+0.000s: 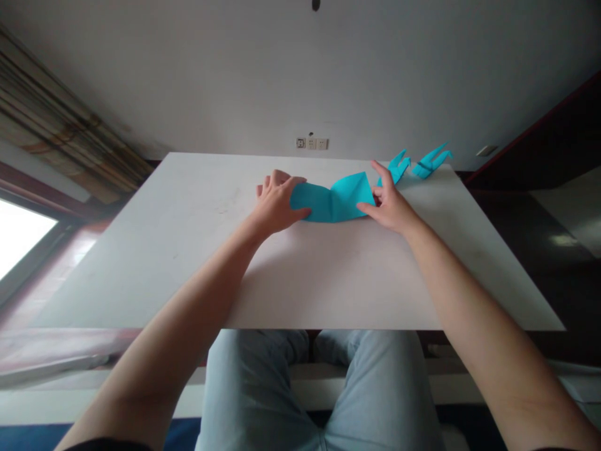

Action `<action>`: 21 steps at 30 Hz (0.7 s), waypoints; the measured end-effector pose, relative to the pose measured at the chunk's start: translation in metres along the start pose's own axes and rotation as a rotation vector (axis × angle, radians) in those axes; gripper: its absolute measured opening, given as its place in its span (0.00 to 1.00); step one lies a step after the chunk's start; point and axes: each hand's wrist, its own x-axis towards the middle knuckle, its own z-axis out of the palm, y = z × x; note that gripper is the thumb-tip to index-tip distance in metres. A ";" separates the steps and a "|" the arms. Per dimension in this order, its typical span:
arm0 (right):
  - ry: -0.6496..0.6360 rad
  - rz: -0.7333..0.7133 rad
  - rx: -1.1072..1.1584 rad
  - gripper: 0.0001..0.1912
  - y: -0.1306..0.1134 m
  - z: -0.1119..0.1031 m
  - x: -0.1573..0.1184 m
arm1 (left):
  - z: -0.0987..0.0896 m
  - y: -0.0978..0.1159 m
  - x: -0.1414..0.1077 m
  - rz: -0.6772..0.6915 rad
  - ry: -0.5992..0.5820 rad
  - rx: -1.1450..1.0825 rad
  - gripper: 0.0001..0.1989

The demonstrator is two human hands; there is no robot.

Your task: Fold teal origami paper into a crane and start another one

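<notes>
A sheet of blue origami paper (pixel 331 203) is held just over the middle of the table, with a crease down its centre and its right half tilted up. My left hand (pixel 277 200) grips the paper's left end, thumb at the near edge and fingers behind. At the right end, my right hand (pixel 389 203) pinches the paper with the thumb in front; its index finger is raised. Behind that hand stands a folded blue paper crane (pixel 399 168), partly hidden by the fingers. Another blue paper crane (pixel 429 164) sits farther right.
The white table (pixel 154 250) spreads out on both sides and ends close to my knees. Wall sockets (pixel 312 143) show beyond its far edge. A patterned curtain (pixel 61 125) and a bright window (pixel 23 238) are on the left.
</notes>
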 end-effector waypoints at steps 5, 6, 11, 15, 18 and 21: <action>-0.109 -0.065 -0.068 0.36 -0.030 -0.004 -0.007 | 0.014 0.013 -0.010 0.272 0.034 0.133 0.27; -0.137 -0.047 -0.092 0.36 -0.035 -0.007 -0.009 | 0.016 0.015 -0.011 0.322 -0.014 0.137 0.27; -0.234 0.018 -0.262 0.42 -0.038 -0.032 -0.015 | 0.031 0.019 -0.012 0.490 -0.314 0.068 0.30; -0.219 -0.031 -0.226 0.24 -0.028 -0.044 -0.014 | 0.033 0.017 -0.011 0.475 -0.322 0.059 0.32; -0.253 -0.103 -0.228 0.12 -0.025 -0.044 -0.012 | 0.026 0.016 -0.009 0.488 -0.288 0.013 0.28; -0.292 -0.144 -0.241 0.07 -0.027 -0.045 -0.014 | 0.021 0.016 -0.005 0.482 -0.263 -0.099 0.22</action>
